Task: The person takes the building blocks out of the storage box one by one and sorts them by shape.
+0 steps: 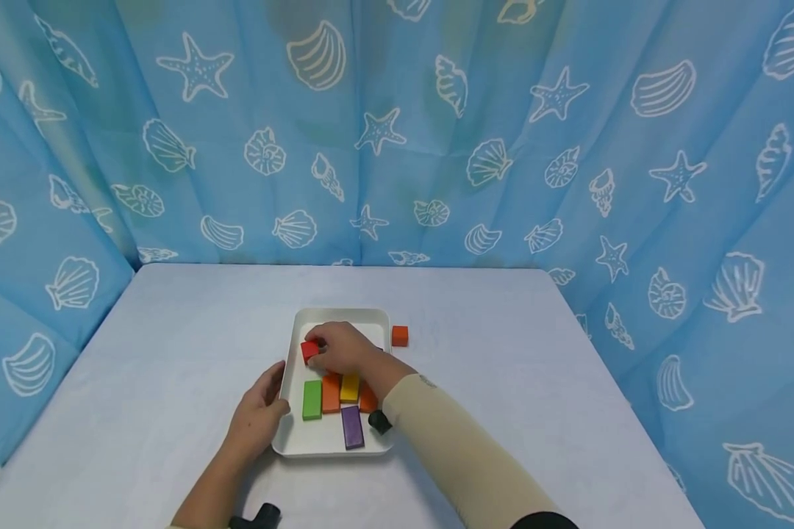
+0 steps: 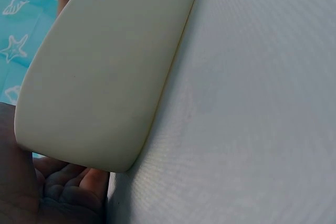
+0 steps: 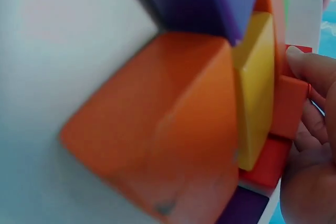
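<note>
In the head view a white tray (image 1: pixel 377 317) holds several coloured wooden blocks. My left hand (image 1: pixel 254 419) grips its left rim, thumb over the edge and fingers along the outer wall. In the left wrist view the tray's wall (image 2: pixel 105 87) fills much of the picture, with curled fingers below. Over the tray's upper left, my right hand (image 1: pixel 344 349) pinches a red block (image 1: pixel 309 351). Nearer me lie a green block (image 1: pixel 312 400), an orange block (image 1: pixel 331 394), a yellow block (image 1: pixel 349 389) and a purple block (image 1: pixel 353 427). The right wrist view shows an orange wedge-shaped block (image 3: pixel 157 119) close up.
One orange block (image 1: pixel 400 336) sits on the white-covered table (image 1: pixel 503 353), outside the tray's right side. Behind the table hangs a blue curtain (image 1: pixel 397 176) with shell prints. The right forearm covers part of the tray and some blocks.
</note>
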The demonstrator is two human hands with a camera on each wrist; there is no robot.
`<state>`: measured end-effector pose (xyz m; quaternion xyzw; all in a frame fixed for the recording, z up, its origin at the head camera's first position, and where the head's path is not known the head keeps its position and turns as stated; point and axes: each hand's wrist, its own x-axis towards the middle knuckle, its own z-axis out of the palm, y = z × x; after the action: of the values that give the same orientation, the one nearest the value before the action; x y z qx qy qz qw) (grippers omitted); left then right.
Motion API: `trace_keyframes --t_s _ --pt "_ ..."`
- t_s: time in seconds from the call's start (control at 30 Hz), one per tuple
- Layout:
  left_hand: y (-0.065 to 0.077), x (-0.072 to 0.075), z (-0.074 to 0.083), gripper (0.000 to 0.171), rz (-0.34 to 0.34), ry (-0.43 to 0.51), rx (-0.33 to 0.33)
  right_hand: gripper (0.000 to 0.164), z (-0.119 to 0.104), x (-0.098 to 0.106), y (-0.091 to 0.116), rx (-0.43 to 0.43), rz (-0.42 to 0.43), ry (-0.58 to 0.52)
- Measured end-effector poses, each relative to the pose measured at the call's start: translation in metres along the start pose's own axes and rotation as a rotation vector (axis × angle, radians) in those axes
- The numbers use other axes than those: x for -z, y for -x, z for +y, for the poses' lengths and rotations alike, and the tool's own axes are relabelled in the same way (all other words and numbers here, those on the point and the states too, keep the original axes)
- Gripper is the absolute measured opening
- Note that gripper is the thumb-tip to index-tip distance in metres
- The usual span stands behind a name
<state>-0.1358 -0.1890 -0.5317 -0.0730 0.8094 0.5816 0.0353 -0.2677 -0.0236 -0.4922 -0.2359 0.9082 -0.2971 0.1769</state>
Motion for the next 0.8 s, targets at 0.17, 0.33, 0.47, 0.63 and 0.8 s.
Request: trace_keyframes --t_s 0.17,0.33,0.47,0.63,0.8 --pt "0.002 -0.002 0.0 0.078 -0.001 -0.008 0.0 0.047 0.001 0.008 0.008 -0.016 0.006 -0.046" --pt "0.001 -0.002 0.001 0.078 0.0 -0.02 0.005 0.047 0.004 0.019 0.014 -0.001 0.032 -0.042" --pt "0.0 -0.002 0.001 0.078 0.003 -0.022 0.001 0.047 0.007 0.029 0.017 0.022 0.042 -0.04" --pt "0.001 -0.002 0.003 0.078 -0.003 -0.02 0.004 0.048 0.013 0.044 0.022 0.082 0.069 0.017" --pt "0.003 -0.003 0.005 0.078 -0.001 -0.022 0.013 0.048 0.026 0.057 0.033 0.072 0.097 0.022"
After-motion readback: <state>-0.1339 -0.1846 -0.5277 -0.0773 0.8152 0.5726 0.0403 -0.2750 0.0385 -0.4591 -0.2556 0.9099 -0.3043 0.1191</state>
